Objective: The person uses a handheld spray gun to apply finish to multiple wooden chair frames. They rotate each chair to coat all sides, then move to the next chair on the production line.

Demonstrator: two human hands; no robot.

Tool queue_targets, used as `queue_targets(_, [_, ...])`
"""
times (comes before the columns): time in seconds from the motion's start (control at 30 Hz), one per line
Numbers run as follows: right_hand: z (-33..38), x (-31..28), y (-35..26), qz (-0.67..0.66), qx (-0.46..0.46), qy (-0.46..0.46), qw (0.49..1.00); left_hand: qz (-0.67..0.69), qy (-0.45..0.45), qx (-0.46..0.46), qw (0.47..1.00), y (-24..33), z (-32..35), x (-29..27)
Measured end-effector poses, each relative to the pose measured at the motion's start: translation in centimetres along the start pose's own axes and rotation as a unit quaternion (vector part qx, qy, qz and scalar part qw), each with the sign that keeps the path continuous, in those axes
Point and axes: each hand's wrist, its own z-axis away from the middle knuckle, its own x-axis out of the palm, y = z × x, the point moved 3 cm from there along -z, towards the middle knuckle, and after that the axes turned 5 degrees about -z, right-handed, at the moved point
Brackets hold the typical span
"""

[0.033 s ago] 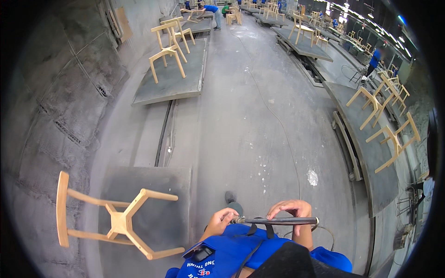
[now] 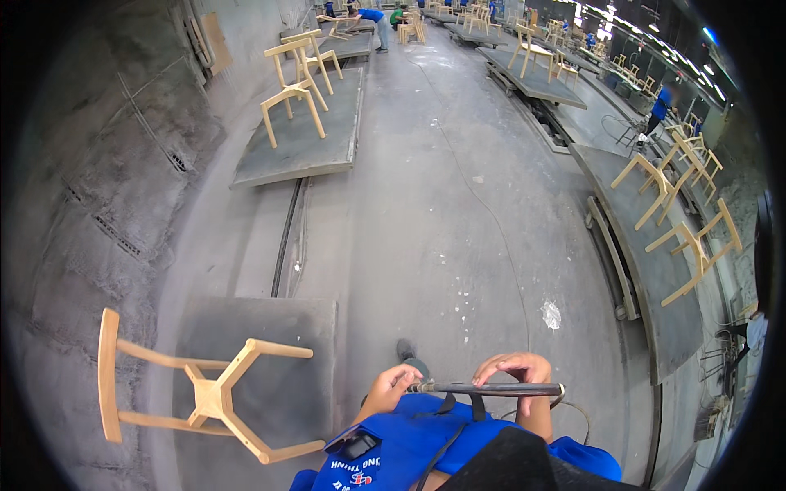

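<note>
At waist height, a dark tube-shaped tool (image 2: 491, 390) lies crosswise in front of my body, with a metal fitting at its left end and a pale rim at its right. My left hand (image 2: 391, 388) is closed on the fitting end, thumb and fingers together. Curved over the tube from above are the fingers of my right hand (image 2: 517, 372). A thin hose (image 2: 583, 409) loops near my right wrist. To the left, a pale wooden chair frame (image 2: 211, 398) without a seat rests on a low grey platform (image 2: 262, 315).
Farther left, more wooden chairs (image 2: 291, 90) stand on another platform (image 2: 246, 168). A long platform (image 2: 606, 176) at the right holds chair frames (image 2: 696, 250). A cable (image 2: 491, 209) runs along the floor. People in blue (image 2: 660, 106) work farther away.
The view has shifted very slightly, so the near chair frame sits a little lower in the picture. Both hands keep their places on the tube-shaped tool.
</note>
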Motion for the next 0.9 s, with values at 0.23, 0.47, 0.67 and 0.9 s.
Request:
queue_targets(0.23, [-2.8,-11.8,-3.0,0.077,0.024,0.06,0.995,-0.023,-0.147,0.029,0.988,5.1,-15.1,-3.6])
queue_targets(0.47, [-8.1,-25.2,-1.8,0.143,0.097,0.153,0.973,-0.154,-0.352,0.024,0.923,13.5,-27.1,-6.0])
queue_targets(0.67, [-9.2,-33.7,1.5,0.003,0.092,0.233,0.968,-0.081,-0.335,0.186,0.92,19.2,-33.1,-7.6])
queue_targets(0.9, [5.2,-54.3,18.6,0.33,0.567,0.519,0.548,-0.072,-0.288,0.263,0.918,22.5,-42.7,-7.3])
